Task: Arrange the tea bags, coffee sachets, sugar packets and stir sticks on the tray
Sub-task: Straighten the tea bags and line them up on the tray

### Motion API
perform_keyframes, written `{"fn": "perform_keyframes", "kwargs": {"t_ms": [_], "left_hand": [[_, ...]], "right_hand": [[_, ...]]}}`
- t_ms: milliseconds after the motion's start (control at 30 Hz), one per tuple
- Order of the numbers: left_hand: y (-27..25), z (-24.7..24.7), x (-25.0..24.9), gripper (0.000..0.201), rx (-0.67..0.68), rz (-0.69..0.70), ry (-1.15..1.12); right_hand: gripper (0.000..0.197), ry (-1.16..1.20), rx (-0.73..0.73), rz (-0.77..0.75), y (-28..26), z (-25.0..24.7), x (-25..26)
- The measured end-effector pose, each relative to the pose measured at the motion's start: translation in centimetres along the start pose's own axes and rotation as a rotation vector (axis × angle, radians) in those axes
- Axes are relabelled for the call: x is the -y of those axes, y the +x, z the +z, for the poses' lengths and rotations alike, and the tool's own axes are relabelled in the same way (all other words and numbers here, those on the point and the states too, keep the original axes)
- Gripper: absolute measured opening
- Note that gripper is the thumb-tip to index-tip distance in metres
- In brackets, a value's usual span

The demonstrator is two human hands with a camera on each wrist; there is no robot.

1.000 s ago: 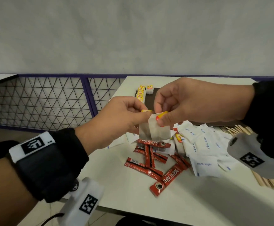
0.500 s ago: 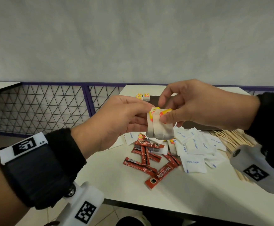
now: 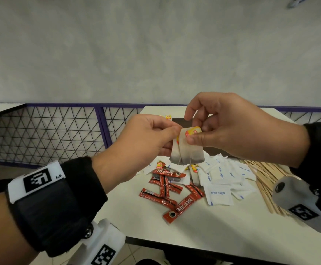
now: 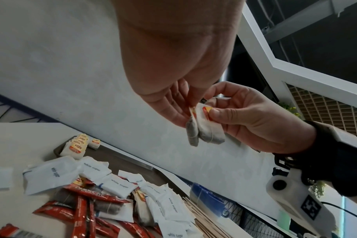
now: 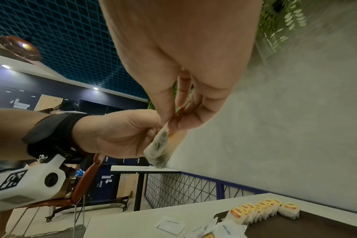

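Above the table, both hands hold a small bunch of tea bags (image 3: 186, 153) with yellow tags. My left hand (image 3: 172, 138) pinches the left bag from the side. My right hand (image 3: 195, 133) pinches the right bag's tag between thumb and forefinger. The left wrist view shows the same bunch of tea bags (image 4: 204, 130) hanging between the fingertips. A row of tea bags (image 5: 255, 211) stands on the dark brown tray (image 5: 316, 225). Red coffee sachets (image 3: 167, 190), white sugar packets (image 3: 220, 175) and wooden stir sticks (image 3: 264, 180) lie loose on the table below.
The white table (image 3: 203, 226) ends at a near edge just below the sachets. A purple mesh railing (image 3: 60, 131) runs along the left and behind. A chair (image 5: 88, 185) and another table stand beyond the railing.
Both hands have risen with the tea bags. The single flat bag seen first now hangs as bags side by side. My right hand's free fingers have lifted away.
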State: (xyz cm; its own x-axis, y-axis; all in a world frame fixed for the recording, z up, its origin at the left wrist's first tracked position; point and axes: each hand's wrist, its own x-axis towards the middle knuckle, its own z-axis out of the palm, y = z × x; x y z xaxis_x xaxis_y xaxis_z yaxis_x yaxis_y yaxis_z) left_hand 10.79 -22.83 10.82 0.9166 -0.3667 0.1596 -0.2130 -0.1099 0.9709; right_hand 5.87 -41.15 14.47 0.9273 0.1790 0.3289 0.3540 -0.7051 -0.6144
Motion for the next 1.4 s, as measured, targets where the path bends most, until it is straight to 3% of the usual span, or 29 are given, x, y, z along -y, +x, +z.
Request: {"fn": "perform_keyframes", "kwargs": {"t_ms": [300, 567, 800, 1100, 1233, 1400], "left_hand": [[-0.2, 1.0, -0.3, 0.016, 0.029, 0.042, -0.058], [0.1, 0.7, -0.3, 0.019, 0.024, 0.059, -0.034], [0.1, 0.5, 0.4, 0.019, 0.051, 0.063, -0.057], [0.0, 0.2, 0.8, 0.017, 0.073, 0.109, -0.028], [0.0, 0.1, 0.9, 0.016, 0.068, 0.139, -0.032], [0.3, 0.0, 1.0, 0.015, 0.043, 0.160, 0.002]], "right_hand": [[0.032, 0.018, -0.070, 0.060, -0.2, -0.1, -0.9], [0.008, 0.078, -0.114, 0.046, -0.1, -0.3, -1.5], [0.020, 0.048, -0.131, -0.066, -0.1, 0.2, -2.4], [0.011, 0.145, -0.084, -0.047, -0.4, 0.2, -1.6], [0.014, 0.302, -0.062, 0.092, -0.3, 0.4, -1.7], [0.019, 0.432, 0.070, 0.270, -0.5, 0.6, -1.8]]}}
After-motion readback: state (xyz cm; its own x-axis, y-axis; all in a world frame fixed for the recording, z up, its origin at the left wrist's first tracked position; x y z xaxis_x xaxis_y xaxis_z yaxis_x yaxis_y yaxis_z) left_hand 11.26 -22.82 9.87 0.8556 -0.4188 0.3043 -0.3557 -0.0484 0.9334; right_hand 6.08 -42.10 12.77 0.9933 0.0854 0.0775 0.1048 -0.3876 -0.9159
